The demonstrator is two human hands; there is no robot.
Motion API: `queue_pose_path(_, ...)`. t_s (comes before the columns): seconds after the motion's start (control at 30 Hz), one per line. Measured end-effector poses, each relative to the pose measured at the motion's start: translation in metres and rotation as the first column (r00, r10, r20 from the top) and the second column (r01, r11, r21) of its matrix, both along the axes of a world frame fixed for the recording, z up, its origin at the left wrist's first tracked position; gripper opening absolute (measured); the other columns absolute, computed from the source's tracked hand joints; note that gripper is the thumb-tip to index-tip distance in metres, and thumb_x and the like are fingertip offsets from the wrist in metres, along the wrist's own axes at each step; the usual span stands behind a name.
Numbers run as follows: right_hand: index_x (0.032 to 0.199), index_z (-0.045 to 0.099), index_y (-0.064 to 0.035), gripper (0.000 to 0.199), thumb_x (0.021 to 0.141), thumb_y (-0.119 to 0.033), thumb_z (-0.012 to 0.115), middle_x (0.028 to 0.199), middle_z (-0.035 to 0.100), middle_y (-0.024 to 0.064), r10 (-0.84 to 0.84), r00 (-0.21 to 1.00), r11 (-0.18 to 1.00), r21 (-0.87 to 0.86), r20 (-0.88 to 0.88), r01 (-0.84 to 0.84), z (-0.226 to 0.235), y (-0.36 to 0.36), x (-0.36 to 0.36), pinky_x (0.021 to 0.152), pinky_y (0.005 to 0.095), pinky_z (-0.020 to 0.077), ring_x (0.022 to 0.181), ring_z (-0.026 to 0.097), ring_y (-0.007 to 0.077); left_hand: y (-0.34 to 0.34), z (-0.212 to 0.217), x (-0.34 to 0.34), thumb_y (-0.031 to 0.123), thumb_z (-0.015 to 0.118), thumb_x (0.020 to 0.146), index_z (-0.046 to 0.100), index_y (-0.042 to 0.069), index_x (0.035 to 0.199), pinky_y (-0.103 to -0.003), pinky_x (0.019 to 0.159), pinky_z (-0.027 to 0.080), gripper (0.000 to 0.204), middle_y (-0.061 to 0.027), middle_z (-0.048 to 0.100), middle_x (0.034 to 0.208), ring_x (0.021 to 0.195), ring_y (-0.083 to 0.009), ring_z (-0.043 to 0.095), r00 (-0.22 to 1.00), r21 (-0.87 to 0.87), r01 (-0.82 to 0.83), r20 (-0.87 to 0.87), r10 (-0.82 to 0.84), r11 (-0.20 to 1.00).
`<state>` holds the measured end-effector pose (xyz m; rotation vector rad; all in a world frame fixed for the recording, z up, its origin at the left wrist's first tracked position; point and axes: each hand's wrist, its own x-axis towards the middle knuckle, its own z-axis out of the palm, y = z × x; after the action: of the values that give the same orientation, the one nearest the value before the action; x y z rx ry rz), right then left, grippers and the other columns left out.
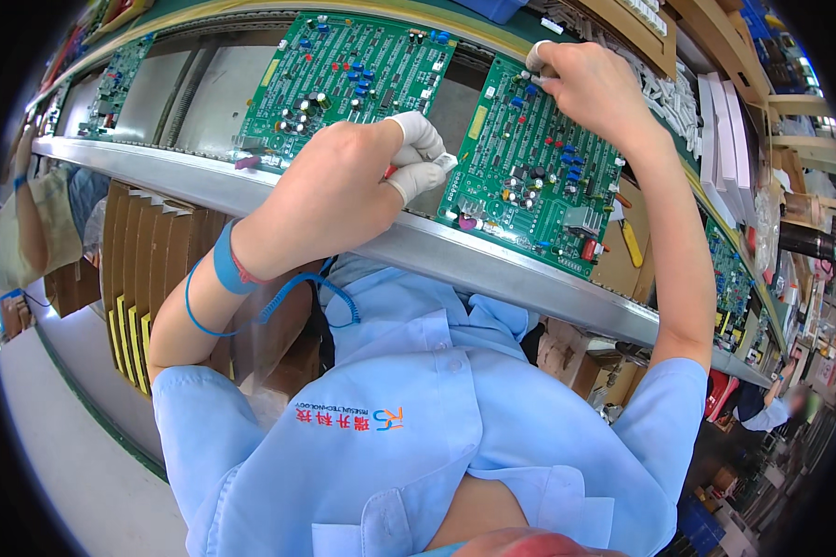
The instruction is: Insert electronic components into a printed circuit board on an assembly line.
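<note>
Nearest the camera, a light-blue shirt (418, 371) is seen, worn close against the metal rail (381, 243). From the left, brown cardboard dividers (149, 255) are stacked upright below the rail, and a blue wrist strap (227, 263) with a coiled cord is worn on the left wrist. The left circuit board (381, 60) is set beyond the rail, its lower right part overlapped by the left hand (348, 190). In the left grip, narrowed between white-covered fingertips, a small white piece (448, 163) is held over the near left edge of the right circuit board (520, 167). At that board's far edge, the right hand (594, 88) is lowered with thumb and finger brought close together; whether anything is pinched there cannot be told. Farther right, a yellow-handled tool (632, 243) is laid beside the board, and loose white parts (669, 104) are heaped behind the right hand. By judgement, small parts are being handled at the board; the piece is best gripped by its sides, squared to its spot before any pressure is applied, and pressed straight and evenly, with neighbouring components left untouched.
</note>
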<state>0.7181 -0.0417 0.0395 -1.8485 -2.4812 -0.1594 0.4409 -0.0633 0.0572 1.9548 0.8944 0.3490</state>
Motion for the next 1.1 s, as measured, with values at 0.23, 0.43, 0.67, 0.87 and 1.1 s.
queue_pose_path(0.23, 0.097, 0.060, -0.0050, 0.015, 0.082, -0.005, 0.063, 0.090, 0.066, 0.0148, 0.037, 0.999, 0.998, 0.046, -0.012, -0.037, -0.007, -0.002, 0.004, 0.074, 0.0451, 0.0505, 0.088, 0.065, 0.0329, -0.006, -0.007, 0.006, 0.015, 0.065, 0.087, 0.066, 0.000, 0.086, -0.034, 0.054, 0.046, 0.016, -0.0145, 0.065, 0.065, 0.053, -0.0252, 0.059, 0.994, 0.257, 0.042, -0.109, -0.014, 0.966)
queue_pose_path(0.43, 0.099, 0.065, -0.0024, 0.018, 0.082, -0.011, 0.065, 0.092, 0.067, 0.0151, -0.190, 0.976, 0.982, -0.023, -0.109, 0.188, -0.007, -0.011, -0.003, 0.080, 0.0399, 0.0500, 0.088, 0.064, 0.0308, -0.007, -0.014, 0.019, 0.015, 0.064, 0.084, 0.068, -0.002, 0.082, -0.038, 0.056, 0.047, 0.017, -0.0171, 0.064, 0.064, 0.057, -0.0313, 0.062, 0.965, 0.341, 0.137, -0.258, -0.048, 0.930)
queue_pose_path(0.67, 0.090, 0.069, 0.0013, 0.015, 0.082, -0.006, 0.059, 0.088, 0.068, 0.0215, -0.398, 0.850, 0.912, -0.247, -0.345, 0.327, 0.027, -0.023, -0.016, 0.082, 0.0422, 0.0506, 0.088, 0.065, 0.0366, -0.005, -0.021, 0.034, 0.016, 0.062, 0.082, 0.068, -0.002, 0.081, -0.042, 0.059, 0.049, 0.019, -0.0183, 0.063, 0.063, 0.058, -0.0346, 0.062, 0.924, 0.360, 0.185, -0.381, -0.037, 0.914)
queue_pose_path(0.87, 0.090, 0.068, 0.0007, 0.015, 0.083, -0.003, 0.056, 0.086, 0.067, 0.0210, -0.214, 0.839, 0.969, 0.001, -0.500, 0.248, 0.021, -0.031, 0.002, 0.077, 0.0432, 0.0495, 0.085, 0.064, 0.0370, -0.003, -0.017, 0.046, 0.017, 0.060, 0.081, 0.067, -0.002, 0.078, -0.043, 0.060, 0.049, 0.021, -0.0198, 0.062, 0.063, 0.061, -0.0371, 0.062, 0.860, 0.366, 0.239, -0.510, -0.021, 0.899)
queue_pose_path(1.1, 0.095, 0.063, 0.0019, 0.015, 0.083, -0.003, 0.057, 0.090, 0.066, 0.0207, -0.176, 0.832, 0.973, 0.038, -0.527, 0.229, 0.017, -0.042, 0.028, 0.075, 0.0415, 0.0491, 0.085, 0.064, 0.0363, 0.004, -0.011, 0.053, 0.018, 0.061, 0.081, 0.066, -0.002, 0.073, -0.043, 0.060, 0.048, 0.022, -0.0195, 0.061, 0.063, 0.060, -0.0369, 0.061, 0.835, 0.353, 0.299, -0.546, -0.064, 0.887)
